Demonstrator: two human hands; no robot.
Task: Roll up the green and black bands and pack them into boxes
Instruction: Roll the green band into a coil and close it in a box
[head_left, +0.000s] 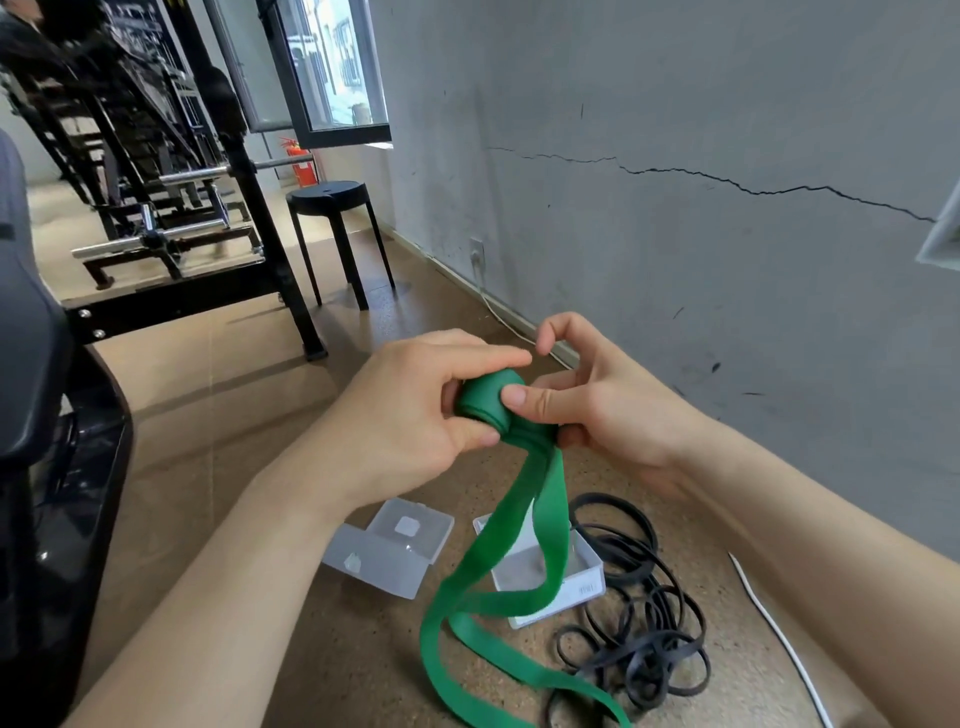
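A green band (511, 551) is partly wound into a tight roll held up in front of me. My left hand (410, 410) grips the roll from the left, thumb underneath. From the right, my right hand (597, 405) pinches it, thumb pressed on its face. The loose green tail hangs down and loops over the floor. A thin black band (639, 618) lies in a tangled heap on the floor at the lower right. Two clear plastic boxes stand below my hands: the left box (387, 551) and the right box (566, 577), the green tail crossing over the right one.
A cracked grey wall (727, 208) runs along the right. A black stool (332, 208) stands ahead by the wall, and black gym racks (156, 171) fill the left. A white cable (779, 634) lies on the cork floor at the right. A dark machine edge (62, 493) is at far left.
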